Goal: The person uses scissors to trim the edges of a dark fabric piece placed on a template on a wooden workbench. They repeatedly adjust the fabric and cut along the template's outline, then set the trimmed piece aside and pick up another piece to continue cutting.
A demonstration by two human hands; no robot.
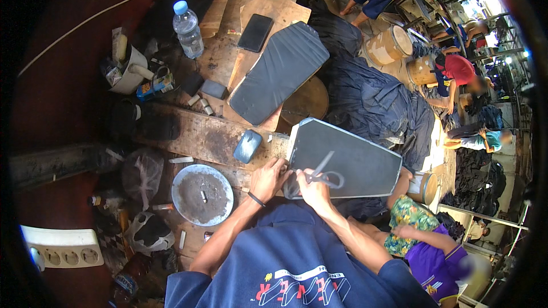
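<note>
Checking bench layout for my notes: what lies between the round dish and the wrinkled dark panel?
In the head view, a dark glossy object with rounded corners lies on the wooden bench between the round dish and the wrinkled dark panel.

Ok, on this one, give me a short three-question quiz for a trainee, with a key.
1. Which hand holds the scissors over the pale-edged dark panel?
2. The cap on the water bottle is: a) red, b) blue, c) white.
3. True or false: in the picture, the phone lies to the right of the bottle.

Key: 1. The right hand; 2. b; 3. True.
</note>
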